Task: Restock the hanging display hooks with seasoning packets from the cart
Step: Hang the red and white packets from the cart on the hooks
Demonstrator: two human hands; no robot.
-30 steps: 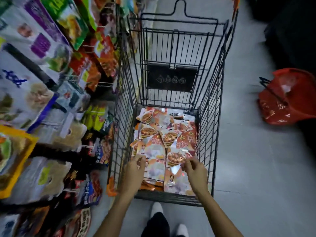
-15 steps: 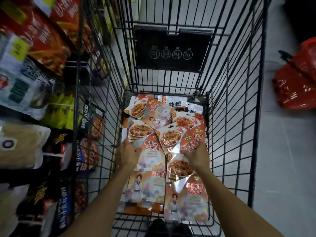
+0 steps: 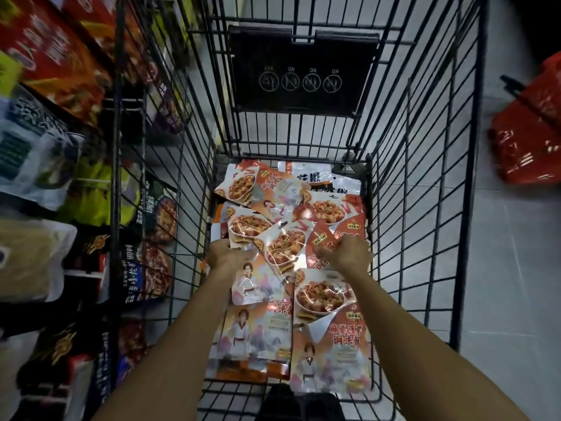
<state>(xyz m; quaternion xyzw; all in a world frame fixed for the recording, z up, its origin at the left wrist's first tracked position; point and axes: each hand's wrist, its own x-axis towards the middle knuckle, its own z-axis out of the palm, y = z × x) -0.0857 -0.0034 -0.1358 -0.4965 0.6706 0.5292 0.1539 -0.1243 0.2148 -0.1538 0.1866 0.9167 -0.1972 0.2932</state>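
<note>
Inside one wire cart (image 3: 303, 98), left hand (image 3: 225, 254) and right hand (image 3: 349, 253) each clutching one of nine-odd seasoning packets (image 3: 285, 247).

Cart (image 3: 425, 208) centre, on floor (image 3: 516, 299) | seasoning packets (image 3: 331, 338) — overlapping, flat in cart bottom, near wall through to far wall | placard (image 3: 303, 71) on far wall, above packets | hanging display (image 3: 45, 147) left, just beside cart | basket (image 3: 528, 141) right, on floor — apart from cart

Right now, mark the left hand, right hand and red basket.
left hand (image 3: 226, 253): head view, back of the hand.
right hand (image 3: 349, 253): head view, back of the hand.
red basket (image 3: 528, 138): head view, its side wall.
</note>
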